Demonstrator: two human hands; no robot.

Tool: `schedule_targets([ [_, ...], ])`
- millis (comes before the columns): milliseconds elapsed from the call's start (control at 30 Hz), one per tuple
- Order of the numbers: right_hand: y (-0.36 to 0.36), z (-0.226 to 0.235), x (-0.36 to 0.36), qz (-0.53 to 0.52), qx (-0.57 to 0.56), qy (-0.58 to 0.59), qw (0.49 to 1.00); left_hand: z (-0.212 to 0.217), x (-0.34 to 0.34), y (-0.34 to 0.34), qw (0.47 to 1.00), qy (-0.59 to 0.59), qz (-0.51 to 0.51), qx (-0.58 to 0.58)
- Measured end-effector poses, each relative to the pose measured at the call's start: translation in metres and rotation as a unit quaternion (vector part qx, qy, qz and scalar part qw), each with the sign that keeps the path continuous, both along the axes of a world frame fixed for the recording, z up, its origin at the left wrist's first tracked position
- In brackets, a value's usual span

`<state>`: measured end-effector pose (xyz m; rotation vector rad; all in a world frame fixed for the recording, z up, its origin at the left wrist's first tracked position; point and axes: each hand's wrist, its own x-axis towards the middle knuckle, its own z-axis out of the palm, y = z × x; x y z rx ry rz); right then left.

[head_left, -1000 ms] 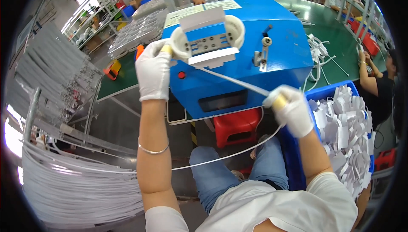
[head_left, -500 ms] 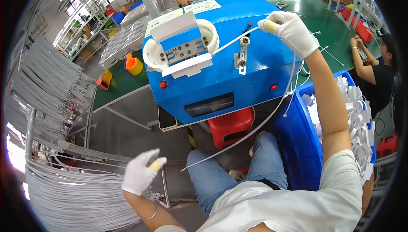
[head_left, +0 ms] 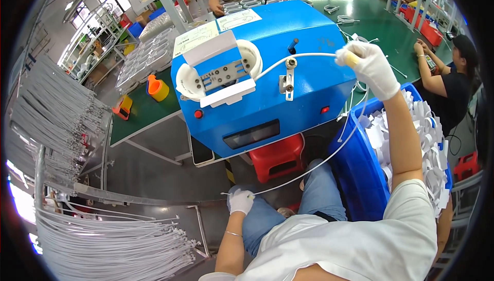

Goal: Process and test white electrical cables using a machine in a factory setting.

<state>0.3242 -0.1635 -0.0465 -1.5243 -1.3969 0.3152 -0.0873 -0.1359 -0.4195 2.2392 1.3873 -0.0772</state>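
Note:
A blue winding machine [head_left: 309, 91] stands on the bench before me. On its white round winding head [head_left: 250, 57], folded white card flaps surround a metal plate with pins. From there a white cable [head_left: 303, 56] runs over the guide roller bracket [head_left: 289, 78] to my right hand [head_left: 371, 67], whose gloved fingers are closed around it. The cable then hangs in a long curve down to my left hand [head_left: 241, 201], gloved too and closed on it just short of its end, above my left thigh. The cable's tip sticks out left of that hand.
A blue bin [head_left: 355, 178] full of white card pieces stands at my right. Bundles of white cables [head_left: 118, 240] hang on a rack at my left. A red stool [head_left: 278, 157] sits under the bench, which holds an orange tape roll [head_left: 157, 88]. Co-workers sit across and at right.
My left hand has moved right and closed on the cable near its loose end. The right hand has shifted right and down, still holding the cable; my view has tilted slightly.

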Motion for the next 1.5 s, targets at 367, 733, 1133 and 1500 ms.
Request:
schedule_targets([
  [367,-0.015,-0.009,-0.025,0.058,-0.086,0.043,0.994,0.219,0.064,0.022,0.938,-0.158,-0.260,-0.167],
  [733,0.128,0.049,-0.014,-0.041,0.213,-0.532,0.819,0.481,0.089,0.120,0.888,-0.348,-0.236,0.186],
  [1133,0.117,0.084,-0.108,0.070,0.305,-0.447,0.838,0.481,0.075,0.179,0.926,-0.161,-0.219,0.264],
  [1500,0.113,0.077,-0.131,0.122,-0.035,-0.489,0.863,0.431,0.076,0.133,0.871,-0.287,-0.109,0.384],
])
